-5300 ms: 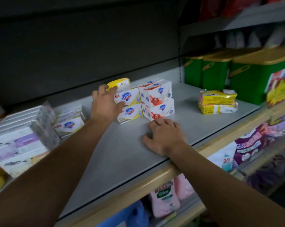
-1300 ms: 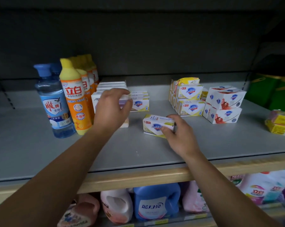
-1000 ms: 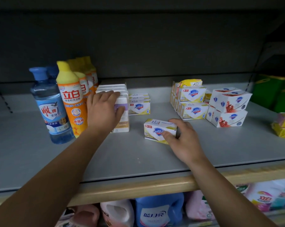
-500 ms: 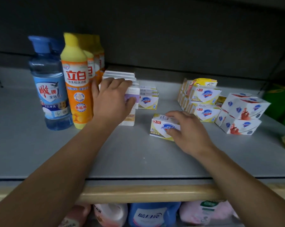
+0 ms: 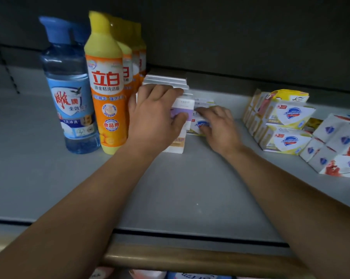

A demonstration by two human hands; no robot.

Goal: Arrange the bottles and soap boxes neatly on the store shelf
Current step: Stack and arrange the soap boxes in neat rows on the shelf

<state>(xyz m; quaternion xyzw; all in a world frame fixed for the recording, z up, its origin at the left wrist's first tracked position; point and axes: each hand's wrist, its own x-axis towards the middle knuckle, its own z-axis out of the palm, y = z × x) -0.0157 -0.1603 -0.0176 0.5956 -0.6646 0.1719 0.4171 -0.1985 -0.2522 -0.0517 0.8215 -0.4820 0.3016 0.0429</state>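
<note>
Grey shelf (image 5: 190, 198); blue bottle (image 5: 69, 87), orange bottle (image 5: 106, 87) with yellow cap; white-and-lilac boxes (image 5: 182, 109); white-and-yellow boxes (image 5: 287, 125); white boxes (image 5: 339, 150) with red motif.

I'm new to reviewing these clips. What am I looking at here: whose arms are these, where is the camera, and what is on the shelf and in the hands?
There is no machine here: a person works with bare hands, and one wide-angle camera worn on the head looks forward and down at them. The grey shop shelf carries a clear blue plastic bottle, a row of orange bottles with yellow tops, a row of upright white soap boxes, and stacks of white-and-yellow soap boxes and white-and-red soap boxes to the right. The left hand has its grip round the front of the white row. The right hand holds a single white-and-yellow soap box beside that row.
</note>
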